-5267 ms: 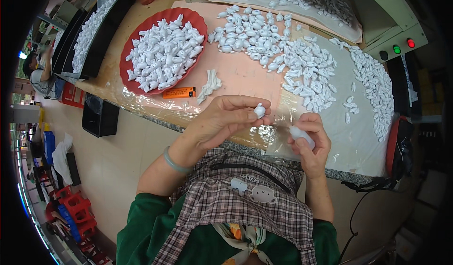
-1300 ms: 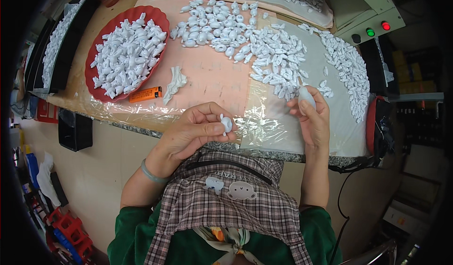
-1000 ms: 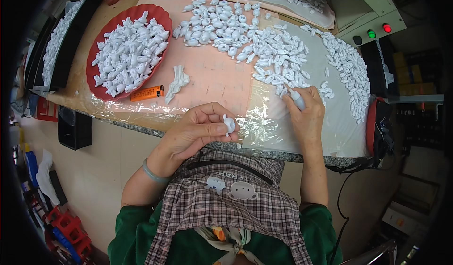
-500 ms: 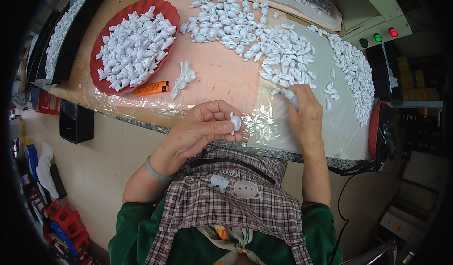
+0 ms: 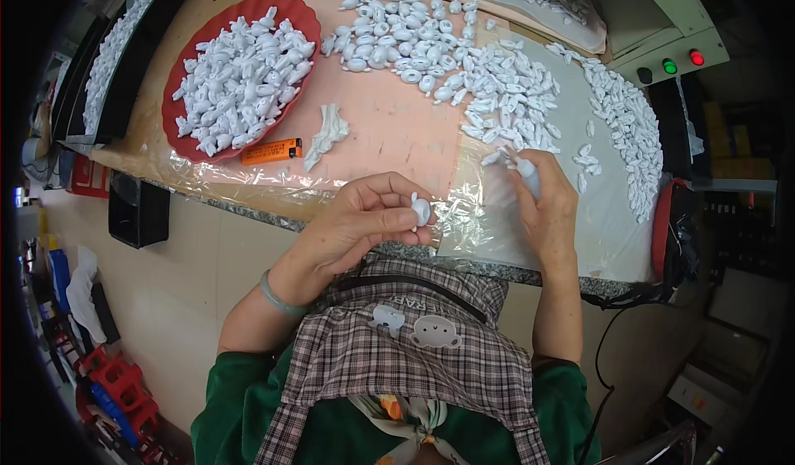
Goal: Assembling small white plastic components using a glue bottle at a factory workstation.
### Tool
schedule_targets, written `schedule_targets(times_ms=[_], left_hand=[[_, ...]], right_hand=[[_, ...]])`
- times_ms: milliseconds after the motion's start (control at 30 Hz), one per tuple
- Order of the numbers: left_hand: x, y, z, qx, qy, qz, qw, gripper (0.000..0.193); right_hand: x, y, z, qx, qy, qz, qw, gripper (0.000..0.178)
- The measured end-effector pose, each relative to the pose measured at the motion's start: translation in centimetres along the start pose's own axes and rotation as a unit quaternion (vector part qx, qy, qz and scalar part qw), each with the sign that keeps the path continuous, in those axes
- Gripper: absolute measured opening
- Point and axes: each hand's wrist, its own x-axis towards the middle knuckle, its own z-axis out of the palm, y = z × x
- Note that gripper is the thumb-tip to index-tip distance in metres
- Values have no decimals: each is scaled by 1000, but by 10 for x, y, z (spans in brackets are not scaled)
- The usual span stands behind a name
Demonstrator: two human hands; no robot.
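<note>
Between the thumb and fingers of my left hand (image 5: 364,221) is a small round white plastic piece (image 5: 421,211), held above the table's front edge. My right hand (image 5: 553,204), to its right, is closed around a small pale squeeze bottle (image 5: 527,178). The bottle's narrow tip points up and to the left, close to a little white part at the near edge of a heap of slim white parts (image 5: 509,92). Whether the tip touches that part, I cannot tell. Farther back lie many rounder white pieces (image 5: 377,38).
A red scalloped bowl (image 5: 168,105) at the left is heaped with white pieces. In front of it lie an orange lighter (image 5: 272,151) and a crumpled white tissue (image 5: 327,137). More slim parts (image 5: 633,142) spread along the right. A machine with lit buttons (image 5: 669,66) stands at the back right.
My right hand has shifted slightly right with the bottle, which now sits more upright. My left hand still holds the white piece in almost the same place. The whole view has shifted a little.
</note>
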Motion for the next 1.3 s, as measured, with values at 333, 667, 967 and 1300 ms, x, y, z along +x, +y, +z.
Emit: schedule_targets(times_ms=[333, 667, 967, 1300], left_hand=[[3, -4, 7, 36, 14, 8, 999, 24], [2, -8, 9, 79, 28, 35, 996, 25], [-1, -6, 14, 120, 3, 28, 992, 24], [-7, -3, 24, 145, -25, 37, 988, 22]], right_hand=[[-24, -45, -3, 437, -136, 172, 873, 13], [-30, -44, 11, 401, -113, 61, 907, 10], [-39, -47, 16, 441, -134, 77, 884, 10], [-58, -38, 25, 497, -116, 4, 860, 11]])
